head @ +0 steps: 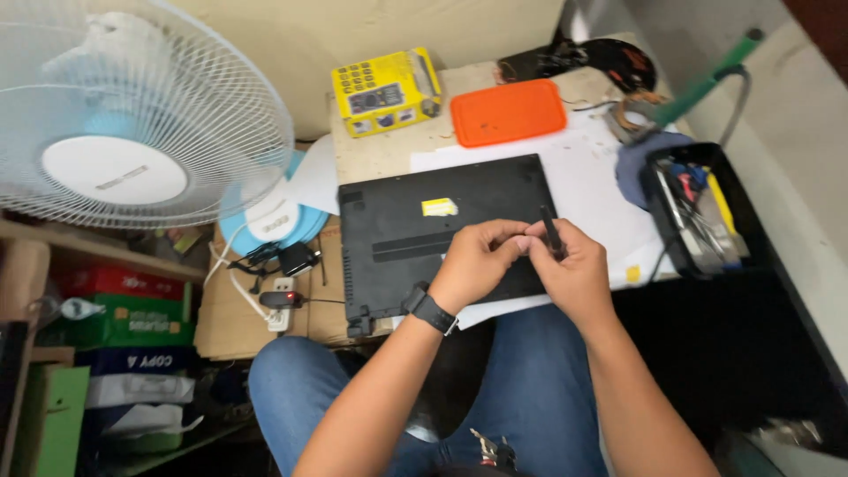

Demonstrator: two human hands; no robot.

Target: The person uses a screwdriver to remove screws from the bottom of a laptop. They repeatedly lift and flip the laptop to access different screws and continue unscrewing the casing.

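you are sitting low, knees in blue jeans, both hands meeting just above the near right part of a black laptop [442, 231] that is lying underside up on white paper sheets [592, 181] over a small wooden table [375, 155]. your right hand [574, 269] is curling closed around a thin black tool [552, 234], its tip sticking up past the knuckles. your left hand [477, 261], with a black watch [429, 311] on the wrist, is pinching its fingertips together against the right hand's fingers; what it is pinching, if anything, is too small to tell. a yellow sticker [439, 208] is sitting near the middle of the laptop base, left of your hands.

around the work: an orange lid [508, 111] and a yellow boxed item [387, 91] are lying at the far edge. a black tray of tools [698, 208] is crowding the right side, a blue cloth [634, 166] just beside it. a white fan [132, 115] is standing at far left, with a power strip and plugs [281, 300] on cardboard below it. stacked boxes [119, 305] are filling the near left shelf.
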